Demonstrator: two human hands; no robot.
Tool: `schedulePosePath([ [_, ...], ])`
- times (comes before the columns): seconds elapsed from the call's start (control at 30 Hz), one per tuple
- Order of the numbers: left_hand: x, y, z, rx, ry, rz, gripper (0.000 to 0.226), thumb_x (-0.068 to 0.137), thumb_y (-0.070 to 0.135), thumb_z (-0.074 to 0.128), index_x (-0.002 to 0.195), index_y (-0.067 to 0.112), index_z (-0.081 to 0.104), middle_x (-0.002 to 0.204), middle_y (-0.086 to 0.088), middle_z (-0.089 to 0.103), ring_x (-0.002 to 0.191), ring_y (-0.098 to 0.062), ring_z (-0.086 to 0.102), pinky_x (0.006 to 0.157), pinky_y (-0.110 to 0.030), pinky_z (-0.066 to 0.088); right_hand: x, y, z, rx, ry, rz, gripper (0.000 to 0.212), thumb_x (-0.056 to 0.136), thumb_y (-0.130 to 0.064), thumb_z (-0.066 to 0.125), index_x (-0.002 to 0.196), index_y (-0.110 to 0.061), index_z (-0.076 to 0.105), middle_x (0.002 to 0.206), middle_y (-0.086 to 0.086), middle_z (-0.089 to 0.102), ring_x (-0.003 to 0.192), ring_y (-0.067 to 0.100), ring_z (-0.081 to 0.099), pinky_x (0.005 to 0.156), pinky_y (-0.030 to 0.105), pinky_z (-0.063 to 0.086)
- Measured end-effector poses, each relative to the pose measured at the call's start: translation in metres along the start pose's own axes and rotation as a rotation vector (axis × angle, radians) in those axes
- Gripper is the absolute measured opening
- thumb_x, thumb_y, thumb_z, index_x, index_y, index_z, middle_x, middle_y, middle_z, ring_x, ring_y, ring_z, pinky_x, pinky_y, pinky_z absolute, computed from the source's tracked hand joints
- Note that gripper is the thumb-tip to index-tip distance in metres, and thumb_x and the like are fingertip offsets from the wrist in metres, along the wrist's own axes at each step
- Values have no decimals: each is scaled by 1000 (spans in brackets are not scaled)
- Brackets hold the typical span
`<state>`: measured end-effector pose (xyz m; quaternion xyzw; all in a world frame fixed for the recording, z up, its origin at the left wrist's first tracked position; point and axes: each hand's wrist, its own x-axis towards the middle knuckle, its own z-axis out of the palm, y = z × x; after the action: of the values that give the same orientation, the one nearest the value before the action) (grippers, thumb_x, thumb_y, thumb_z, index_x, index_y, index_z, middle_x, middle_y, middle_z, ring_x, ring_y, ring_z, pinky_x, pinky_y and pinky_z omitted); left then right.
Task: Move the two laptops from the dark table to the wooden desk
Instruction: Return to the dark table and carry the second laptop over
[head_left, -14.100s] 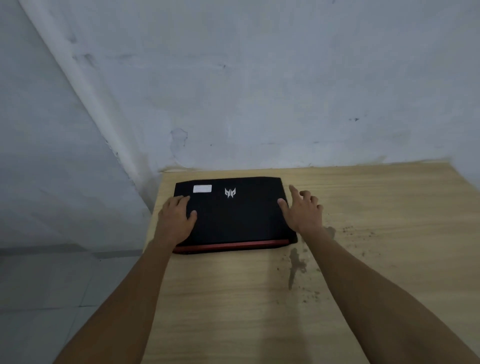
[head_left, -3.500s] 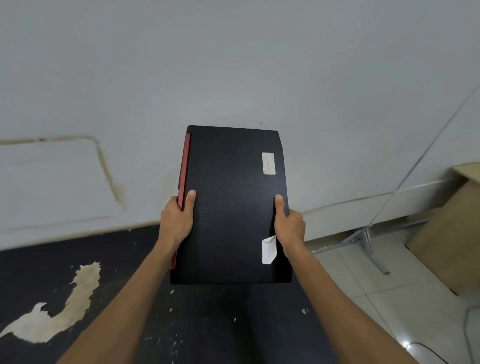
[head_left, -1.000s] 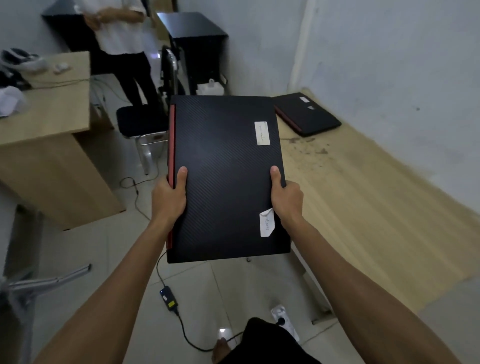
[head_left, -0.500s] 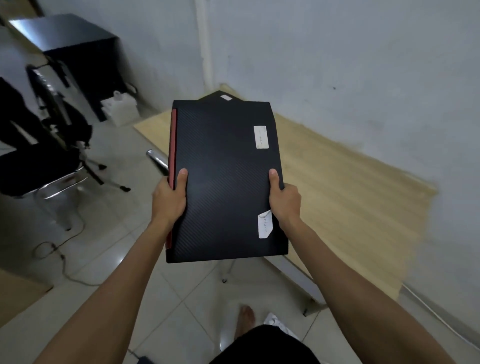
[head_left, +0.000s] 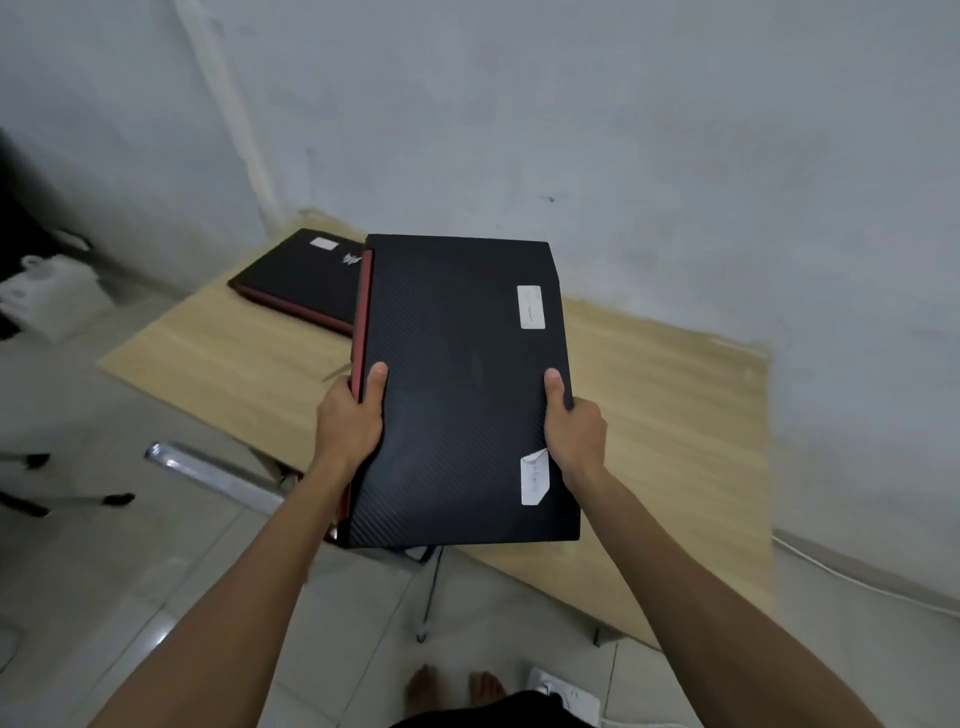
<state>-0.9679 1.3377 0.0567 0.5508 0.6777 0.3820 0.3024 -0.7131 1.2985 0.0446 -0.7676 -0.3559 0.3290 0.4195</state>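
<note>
Gripping the second laptop (head_left: 465, 389) by its long edges, I have my left hand (head_left: 349, 422) wrapped on the red-trimmed side and my right hand (head_left: 575, 432) on the other, thumbs on top. It hangs in the air above the near edge of the wooden desk (head_left: 675, 415). Left of it, at the desk's far corner, the first laptop (head_left: 301, 280) already lies flat (so half done, I judge). Count: two laptops, one desk, two white labels on the carried lid.
</note>
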Motion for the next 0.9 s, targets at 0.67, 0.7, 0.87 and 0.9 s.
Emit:
schedulePosePath([
  [0.67, 66, 8, 160, 76, -487, 98, 65, 92, 66, 39, 115, 9, 63, 104, -3, 66, 91, -20, 59, 78, -30, 45, 34, 92, -38, -13, 387, 368, 71, 94, -73, 41, 64, -10, 57, 70, 5, 66, 68, 25, 64, 63, 37, 51],
  [0.7, 65, 6, 168, 93, -505, 86, 65, 92, 66, 39, 115, 9, 63, 105, -4, 66, 91, -21, 60, 78, -31, 46, 38, 99, -40, -24, 387, 381, 72, 94, -73, 41, 64, -10, 56, 70, 5, 65, 68, 26, 63, 63, 37, 50],
  [0.87, 65, 7, 210, 142, -571, 22, 68, 93, 66, 37, 117, 7, 61, 110, -9, 66, 99, -29, 63, 87, -40, 52, 69, 124, -58, -110, 363, 428, 75, 94, -74, 38, 69, -7, 60, 74, 7, 65, 72, 28, 64, 69, 40, 53],
  [0.9, 67, 7, 217, 149, -574, 15, 69, 93, 66, 37, 117, 6, 60, 110, -10, 66, 100, -29, 62, 86, -40, 51, 76, 128, -60, -114, 359, 442, 76, 94, -74, 38, 73, -5, 63, 77, 8, 66, 75, 28, 65, 73, 42, 54],
])
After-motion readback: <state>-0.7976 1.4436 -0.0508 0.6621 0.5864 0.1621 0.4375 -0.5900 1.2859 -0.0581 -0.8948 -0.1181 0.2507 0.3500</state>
